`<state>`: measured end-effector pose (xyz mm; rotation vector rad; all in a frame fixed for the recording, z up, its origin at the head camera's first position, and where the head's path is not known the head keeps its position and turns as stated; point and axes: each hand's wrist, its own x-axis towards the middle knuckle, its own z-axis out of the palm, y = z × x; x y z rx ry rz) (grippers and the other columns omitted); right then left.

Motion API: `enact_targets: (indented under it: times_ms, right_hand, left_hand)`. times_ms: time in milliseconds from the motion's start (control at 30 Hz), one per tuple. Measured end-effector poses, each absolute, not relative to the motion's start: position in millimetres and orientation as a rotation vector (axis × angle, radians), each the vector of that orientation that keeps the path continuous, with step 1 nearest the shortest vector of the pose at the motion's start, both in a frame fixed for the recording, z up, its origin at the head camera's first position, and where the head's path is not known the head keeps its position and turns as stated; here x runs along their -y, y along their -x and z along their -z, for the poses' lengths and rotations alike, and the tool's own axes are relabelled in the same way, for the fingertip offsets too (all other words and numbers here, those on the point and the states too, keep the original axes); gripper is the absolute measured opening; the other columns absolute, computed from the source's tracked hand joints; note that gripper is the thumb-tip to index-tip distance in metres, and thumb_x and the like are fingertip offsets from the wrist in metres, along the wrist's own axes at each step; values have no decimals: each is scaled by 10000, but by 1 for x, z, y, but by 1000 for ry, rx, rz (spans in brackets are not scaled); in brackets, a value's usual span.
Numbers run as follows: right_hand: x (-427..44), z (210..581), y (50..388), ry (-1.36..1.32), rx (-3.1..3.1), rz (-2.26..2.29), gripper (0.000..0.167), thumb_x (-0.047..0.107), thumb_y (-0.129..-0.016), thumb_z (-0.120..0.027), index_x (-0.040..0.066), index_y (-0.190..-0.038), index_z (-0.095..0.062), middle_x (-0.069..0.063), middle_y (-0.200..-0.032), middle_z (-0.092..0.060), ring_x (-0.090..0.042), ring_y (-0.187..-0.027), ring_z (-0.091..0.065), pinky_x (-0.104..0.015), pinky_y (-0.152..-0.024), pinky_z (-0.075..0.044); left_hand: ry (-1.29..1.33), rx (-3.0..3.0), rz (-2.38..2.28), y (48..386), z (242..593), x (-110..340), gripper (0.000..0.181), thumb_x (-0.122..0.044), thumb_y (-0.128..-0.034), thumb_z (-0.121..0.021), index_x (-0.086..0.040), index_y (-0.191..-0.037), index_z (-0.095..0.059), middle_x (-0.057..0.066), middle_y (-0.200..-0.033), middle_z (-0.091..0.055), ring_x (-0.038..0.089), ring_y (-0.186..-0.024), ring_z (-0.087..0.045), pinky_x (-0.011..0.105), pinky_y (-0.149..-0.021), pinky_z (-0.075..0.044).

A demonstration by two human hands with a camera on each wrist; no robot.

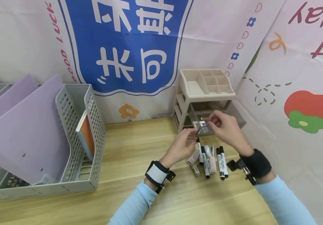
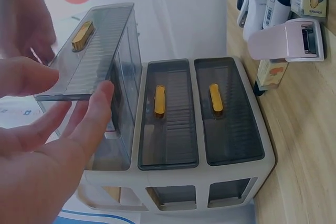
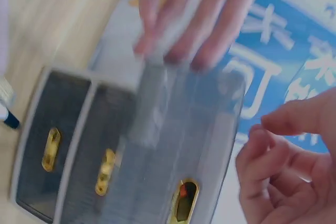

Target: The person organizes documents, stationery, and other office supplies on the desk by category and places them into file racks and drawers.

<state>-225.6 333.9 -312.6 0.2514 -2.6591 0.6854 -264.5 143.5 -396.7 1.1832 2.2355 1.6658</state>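
A clear, gold-handled top drawer (image 1: 236, 115) is pulled out of the beige desktop organizer (image 1: 188, 103). My left hand (image 1: 182, 145) holds this drawer at its front left edge; in the left wrist view the thumb lies over the front panel (image 2: 86, 69), with fingers around the edge. Small items (image 1: 202, 123) show inside, too small to identify. Over the drawer is my right hand (image 1: 227, 128), fingers curled. In the right wrist view, its thumb and index fingertips (image 3: 259, 132) meet, with nothing visible between them.
Before the organizer lie several black-capped markers (image 1: 205, 164), a pink stapler (image 1: 212, 165) and a boxed eraser (image 1: 196, 171). Two lower drawers (image 2: 168, 135) are closed. At the left, a grey file rack (image 1: 94, 150) holds purple folders (image 1: 37, 134) and books (image 1: 86, 134). A printed cloth (image 1: 161, 103) hangs behind.
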Motion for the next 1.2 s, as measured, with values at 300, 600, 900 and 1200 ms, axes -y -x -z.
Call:
enact_targets:
  times_ms: [300,600,900,1200]
  right_hand:
    - [-318,398,183,-310,3008,-632,116,77,-831,-748,62,-893,-650,14,-732,-663,-73,-641,-586,-212,-555,-487]
    - [-298,469,190,-221,2972,-364,213,-10,-770,-721,91,-744,-536,29,-588,-490,-111,-529,-451,-257,-447,-354]
    - [-307,435,182,-266,3141,-612,480,-31,-702,-716,67,-1166,-641,-22,-716,-627,-107,-582,-479,-227,-498,-367]
    - [-333,359,175,-356,3038,-850,139,37,-798,-679,106,-912,-717,47,-750,-567,-44,-619,-416,-196,-587,-340]
  left_hand:
    - [-1171,-2206,-1665,265,395,-144,479,76,-934,-566,42,-1400,-461,227,-1342,-519,334,-1193,-629,234,-977,-551]
    - [-1150,-2201,-1662,265,394,-143,508,79,-922,-572,36,-1414,-452,225,-1354,-521,337,-1212,-621,286,-993,-554]
    - [-1162,-2196,-1647,265,396,-142,497,63,-937,-564,35,-1419,-447,221,-1371,-518,336,-1215,-619,322,-1000,-557]
    - [-1155,-2181,-1676,267,397,-144,491,82,-927,-570,39,-1403,-458,223,-1359,-523,342,-1207,-623,308,-987,-562]
